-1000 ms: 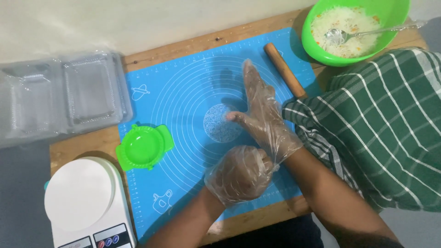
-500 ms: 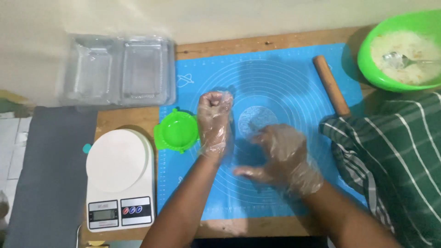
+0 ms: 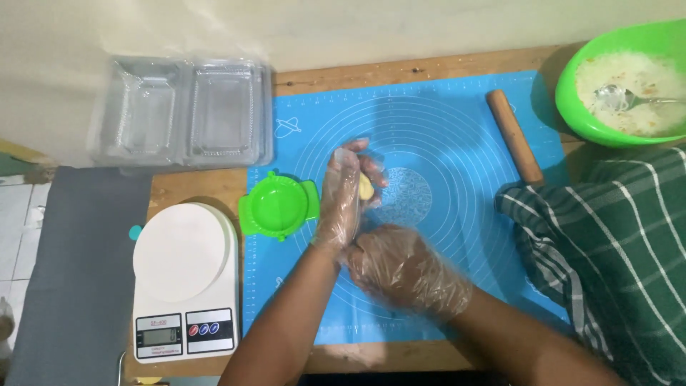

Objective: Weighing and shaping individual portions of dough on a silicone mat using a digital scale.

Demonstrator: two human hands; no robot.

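A clear hinged plastic pack [image 3: 182, 114] lies open far left of the hands [image 3: 343, 193]; the white scale's small grey screen [image 3: 160, 335] sits lower left.

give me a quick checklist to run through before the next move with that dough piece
1. Gloves on both hands: ok, clear plastic covers the left hand and the right hand.
2. Dough piece secure: ok, it sits in the left hand's grip above the blue mat.
3. Green press mould ready: ok, it lies open at the mat's left edge, beside the left hand.
4. Filling available: ok, the green bowl holds a pale mix with a spoon in it.
5. Rolling pin out of the way: ok, it lies apart, toward the mat's right side.
6. Dough thickness: cannot tell, mostly hidden.
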